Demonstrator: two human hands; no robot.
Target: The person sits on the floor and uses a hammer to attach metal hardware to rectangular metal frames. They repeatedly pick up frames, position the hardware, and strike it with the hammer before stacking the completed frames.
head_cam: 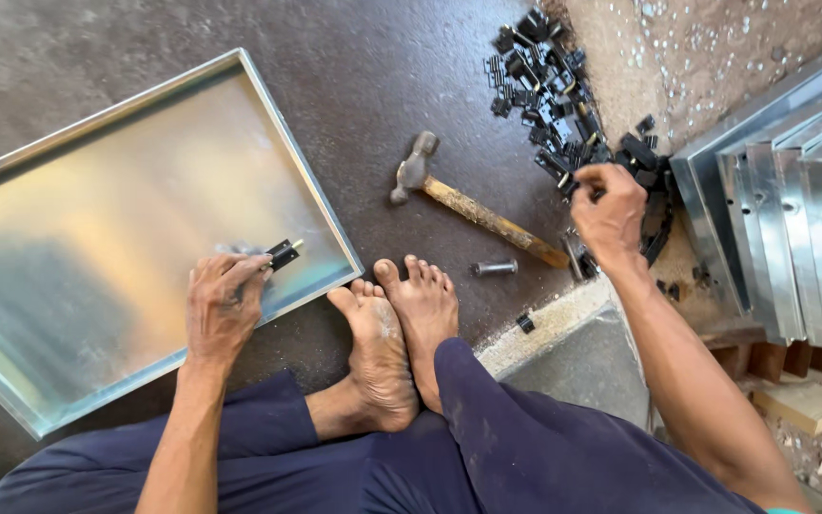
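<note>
Seated barefoot on the floor, a person's left hand (224, 306) pinches a small black clip (283, 253) over a shiny metal tray (97, 190); the right hand (609, 211) closes on clips from a black pile (549, 81) beyond a hammer (473, 205).

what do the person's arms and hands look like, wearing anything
Both hands, the left hand and the right hand, are bare, with no gloves, rings or watch visible. The forearms are bare too, with no sleeves in view. The fingers look dusty and work-worn. A sliver of teal cloth shows at the right upper arm, at the picture's bottom edge.
</note>
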